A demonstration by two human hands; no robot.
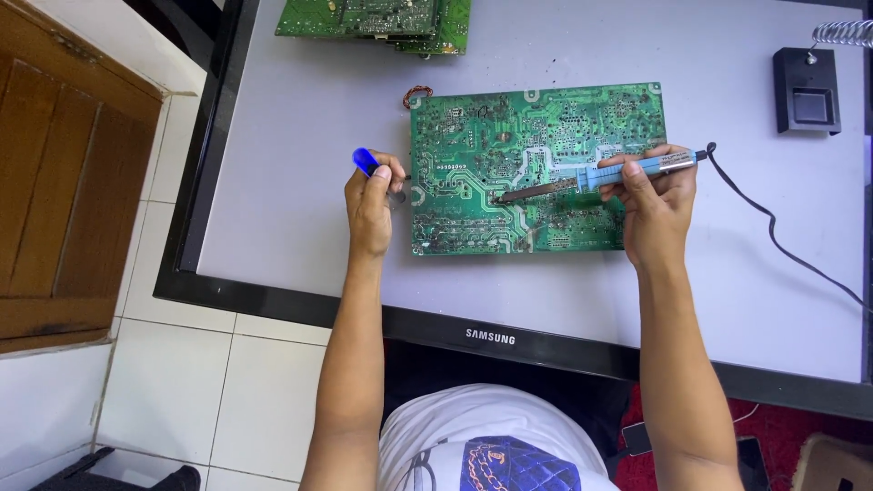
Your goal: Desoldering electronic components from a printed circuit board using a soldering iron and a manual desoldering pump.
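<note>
Nearest to me: a white shirt with a blue printed patch (509, 459) fills the bottom edge, cut off by the frame; I make out little more of the body.
Floor: white tiles (195, 391) to my left, a red mat (800, 427) at lower right, partly hidden behind my right forearm.
Worktop: a pale grey panel with a black frame (300, 305); its right edge runs out of view.
Left hand: my left hand (371, 207) is curled shut around a small tool with a blue end (365, 162). Only the blue tip shows above the fingers; the rest is hidden in my fist, so I cannot say what the tool is.
Right hand: my right hand (657, 195) is closed, fingers pinching the blue handle of a soldering iron (596, 176). Its dark tip rests on the board near the middle.
Cord: a black cord (773, 232) leaves the handle's rear and trails off the right edge.
Circuit board: the green circuit board (473, 155) lies flat on the worktop between my hands, solder side up; my right hand covers its lower right corner. The fine tracks are too small to read.
Farther back: a black stand (806, 91) with a wire coil (844, 34), clipped by the frame.
Farthest: more green boards (377, 20) at the top edge, cut off.
</note>
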